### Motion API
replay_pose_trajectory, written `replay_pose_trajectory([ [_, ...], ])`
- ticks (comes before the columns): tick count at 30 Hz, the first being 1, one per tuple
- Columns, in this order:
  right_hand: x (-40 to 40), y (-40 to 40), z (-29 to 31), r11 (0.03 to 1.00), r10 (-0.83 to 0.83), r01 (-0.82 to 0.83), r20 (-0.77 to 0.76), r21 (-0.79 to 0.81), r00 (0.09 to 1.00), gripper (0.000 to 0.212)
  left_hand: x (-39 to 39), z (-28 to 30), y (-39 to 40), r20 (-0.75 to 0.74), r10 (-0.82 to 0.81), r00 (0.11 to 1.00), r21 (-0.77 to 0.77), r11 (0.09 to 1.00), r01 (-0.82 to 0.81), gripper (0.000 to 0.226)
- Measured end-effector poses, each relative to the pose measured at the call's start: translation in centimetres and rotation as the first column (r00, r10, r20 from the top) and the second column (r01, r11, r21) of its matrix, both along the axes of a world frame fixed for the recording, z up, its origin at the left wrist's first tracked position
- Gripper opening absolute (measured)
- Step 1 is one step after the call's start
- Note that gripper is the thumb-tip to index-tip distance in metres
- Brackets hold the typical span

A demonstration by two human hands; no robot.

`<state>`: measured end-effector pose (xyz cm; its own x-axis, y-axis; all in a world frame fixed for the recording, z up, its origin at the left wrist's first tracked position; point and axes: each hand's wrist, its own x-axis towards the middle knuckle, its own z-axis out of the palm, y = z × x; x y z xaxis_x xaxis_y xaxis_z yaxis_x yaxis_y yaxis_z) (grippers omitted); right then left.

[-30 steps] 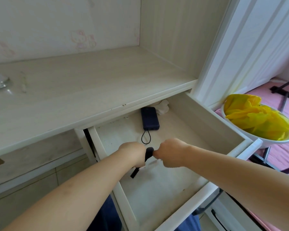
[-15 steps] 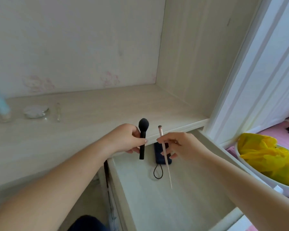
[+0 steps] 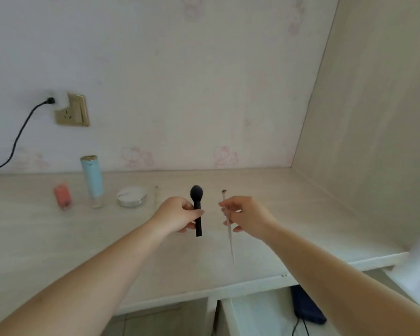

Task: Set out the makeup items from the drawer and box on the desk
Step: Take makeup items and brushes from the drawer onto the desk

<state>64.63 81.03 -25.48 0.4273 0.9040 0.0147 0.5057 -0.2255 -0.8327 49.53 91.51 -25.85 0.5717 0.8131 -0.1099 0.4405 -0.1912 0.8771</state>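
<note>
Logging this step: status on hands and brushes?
Left hand grips black brush, right hand pinches thin pink brush. Both above desk, not set down. Nothing in the way.

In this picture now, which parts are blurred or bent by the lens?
Head view: the pink bottle and white compact are soft and their print unreadable; the black brush is sharper; the wide lens bows the desk front edge; lighting is flat.

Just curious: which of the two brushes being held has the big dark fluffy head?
The black brush in the left hand; the pale brush in the right hand is thinner, tiny-tipped.
</note>
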Motion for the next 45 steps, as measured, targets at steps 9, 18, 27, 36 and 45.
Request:
replay_pose_trajectory([
  [9, 0.3, 8.6, -1.4, 0.995, -0.036, 0.043, 0.087, -0.086, 0.996, 0.038, 2.4, -0.6, 6.4, -0.155, 0.065, 0.986, 0.036, 0.998, -0.060, 0.015],
  [18, 1.7, 13.6, -2.7, 0.996, -0.046, 0.060, 0.180, -0.071, 0.983, 0.022, 4.0, -1.3, 10.7, -0.314, 0.076, 0.946, 0.087, 0.995, -0.051, 0.021],
  [27, 1.7, 15.0, -3.5, 0.981, -0.074, 0.131, 0.347, -0.144, 0.935, 0.027, 4.9, -1.2, 11.8, -0.443, 0.125, 0.888, 0.240, 0.971, -0.017, 0.016],
  [36, 2.4, 17.1, -5.1, 0.978, -0.103, 0.170, 0.429, -0.120, 0.897, 0.027, 6.2, -2.5, 13.3, -0.541, 0.136, 0.830, 0.276, 0.961, 0.023, 0.027],
  [45, 2.6, 16.7, -4.6, 0.979, -0.132, 0.183, 0.395, -0.095, 0.909, 0.021, 5.9, -2.2, 13.0, -0.510, 0.122, 0.851, 0.258, 0.966, 0.016, 0.041],
])
